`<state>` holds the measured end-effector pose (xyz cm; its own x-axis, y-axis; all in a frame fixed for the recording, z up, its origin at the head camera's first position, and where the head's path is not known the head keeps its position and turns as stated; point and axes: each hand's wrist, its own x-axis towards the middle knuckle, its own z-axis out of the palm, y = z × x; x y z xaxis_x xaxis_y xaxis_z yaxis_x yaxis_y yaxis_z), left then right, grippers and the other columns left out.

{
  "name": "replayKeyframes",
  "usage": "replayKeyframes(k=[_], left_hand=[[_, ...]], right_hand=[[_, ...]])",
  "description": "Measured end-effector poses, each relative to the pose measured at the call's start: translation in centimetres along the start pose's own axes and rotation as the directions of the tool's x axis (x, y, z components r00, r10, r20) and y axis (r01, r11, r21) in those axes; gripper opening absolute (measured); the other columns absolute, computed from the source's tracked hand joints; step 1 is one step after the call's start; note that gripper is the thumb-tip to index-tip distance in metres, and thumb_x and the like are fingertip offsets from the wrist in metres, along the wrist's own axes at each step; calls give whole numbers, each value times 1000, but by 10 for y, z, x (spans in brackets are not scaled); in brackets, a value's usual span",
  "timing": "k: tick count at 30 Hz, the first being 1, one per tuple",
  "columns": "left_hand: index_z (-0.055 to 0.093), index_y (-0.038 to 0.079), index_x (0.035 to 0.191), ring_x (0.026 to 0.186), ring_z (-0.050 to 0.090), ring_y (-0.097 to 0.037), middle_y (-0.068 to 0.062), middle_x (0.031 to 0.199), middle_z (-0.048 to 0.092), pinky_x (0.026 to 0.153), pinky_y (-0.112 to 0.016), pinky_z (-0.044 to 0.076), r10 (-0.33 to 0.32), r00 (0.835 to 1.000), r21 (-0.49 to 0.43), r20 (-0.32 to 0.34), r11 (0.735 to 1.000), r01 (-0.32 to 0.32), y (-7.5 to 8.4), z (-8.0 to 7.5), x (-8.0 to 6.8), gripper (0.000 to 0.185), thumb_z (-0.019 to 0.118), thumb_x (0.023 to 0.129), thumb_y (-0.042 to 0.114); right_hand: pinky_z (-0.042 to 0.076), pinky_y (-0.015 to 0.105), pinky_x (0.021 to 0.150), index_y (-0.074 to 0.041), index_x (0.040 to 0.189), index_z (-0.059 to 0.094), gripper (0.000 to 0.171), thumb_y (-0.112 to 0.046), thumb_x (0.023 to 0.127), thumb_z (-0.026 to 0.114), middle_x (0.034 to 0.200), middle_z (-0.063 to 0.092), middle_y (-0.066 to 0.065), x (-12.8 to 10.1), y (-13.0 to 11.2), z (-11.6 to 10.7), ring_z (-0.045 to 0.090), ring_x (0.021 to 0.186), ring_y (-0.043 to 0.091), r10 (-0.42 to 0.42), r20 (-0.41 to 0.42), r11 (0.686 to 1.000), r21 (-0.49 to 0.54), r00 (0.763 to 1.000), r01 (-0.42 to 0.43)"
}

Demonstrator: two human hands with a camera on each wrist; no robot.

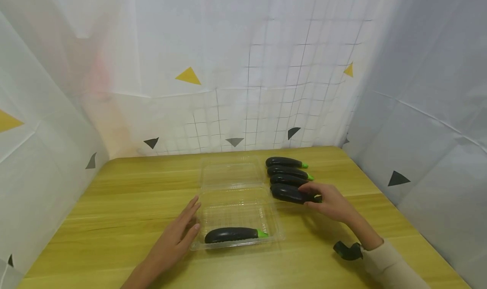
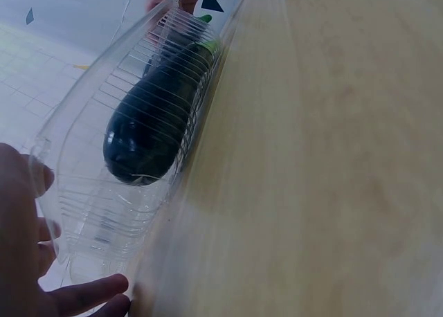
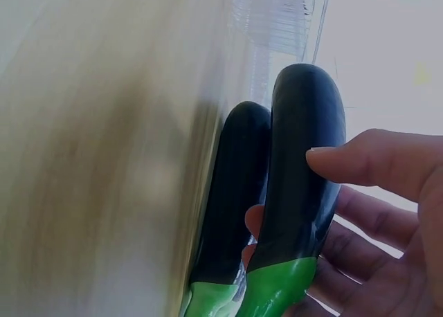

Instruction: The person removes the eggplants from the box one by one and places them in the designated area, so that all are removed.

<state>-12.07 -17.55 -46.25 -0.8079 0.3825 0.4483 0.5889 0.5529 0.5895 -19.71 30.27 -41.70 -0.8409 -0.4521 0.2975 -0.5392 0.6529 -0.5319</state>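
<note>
The nearest eggplant [image 1: 290,193] of a row of four lies on the wooden table [image 1: 114,204] just right of the clear plastic clamshell box [image 1: 237,183], and the right hand [image 1: 331,201] grips it at its green stem end, thumb on top and fingers curled beneath, as the right wrist view shows [image 3: 301,185]. Behind it the other three eggplants [image 1: 286,171] lie side by side, stems pointing right. Inside the box's front compartment another eggplant [image 1: 232,235] lies along the near wall, stem to the right. The left hand [image 1: 176,236] rests flat on the table against the box's left edge, fingers straight and touching the plastic rim [image 2: 83,261]. White sheets with small triangles [image 1: 188,76] surround the table.
</note>
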Motion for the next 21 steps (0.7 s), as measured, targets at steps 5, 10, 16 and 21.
replayKeyframes(k=[5,10,16,21], left_hand=[[35,10,163,128,60,-28,-3,171,23,102,-57,49,0,1000,2,1,1000,0,0,0,0,55,53,111,19],[35,9,163,130,59,-28,-4,171,23,105,-59,46,-2,1000,12,0,1000,2,1,-1,0,56,54,110,17],[36,8,162,128,60,-26,-7,171,24,103,-59,47,5,1000,22,-2,1000,-5,2,-1,0,56,54,110,17],[36,8,162,125,62,-26,-2,171,23,101,-56,50,6,1000,18,-6,1000,-6,2,-2,0,55,53,111,19]], right_hand=[[58,41,83,-8,123,72,37,-5,88,83,114,72,1,0,3,2,68,103,23,13,16,1000,-11,1000,-13],[57,47,86,-8,123,72,37,-6,88,82,116,72,2,0,7,4,68,105,24,23,26,999,-27,999,-22],[56,50,87,-9,122,72,36,-5,87,82,116,72,1,0,10,7,68,105,25,16,32,999,-34,999,-15],[55,50,88,-9,120,72,36,-4,86,82,115,72,1,0,11,8,68,105,24,9,24,999,-37,1000,-8]])
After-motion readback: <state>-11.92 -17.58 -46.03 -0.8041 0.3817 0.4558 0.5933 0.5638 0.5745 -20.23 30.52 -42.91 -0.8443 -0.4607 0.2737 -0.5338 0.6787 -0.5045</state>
